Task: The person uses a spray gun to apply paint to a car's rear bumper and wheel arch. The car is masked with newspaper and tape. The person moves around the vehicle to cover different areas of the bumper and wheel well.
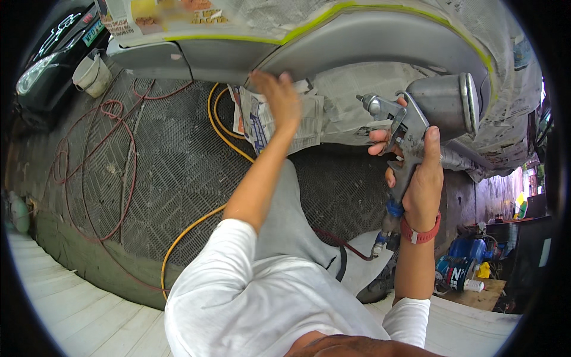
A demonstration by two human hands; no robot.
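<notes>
My right hand [423,181] grips the handle of a metal spray gun [439,106], its cup up and its nozzle pointing left. A coupling and a dark red air hose [348,245] hang from the handle's lower end. Stretched forward, my left hand [278,104] holds nothing and has its fingers extended, slightly blurred, by the lower edge of a grey car body panel [363,40]. Whether the fingertips touch the panel, I cannot tell. Newspaper masking [306,122] hangs below and beside that hand. Yellow-green tape [315,22] borders the grey area above.
Red hose [134,160] loops across the dark ribbed floor mat [172,169] on the left, and a yellow hose [184,232] curves near my left arm. A white bucket [92,74] stands beside a black car [50,65]. Bottles [467,247] sit at the lower right.
</notes>
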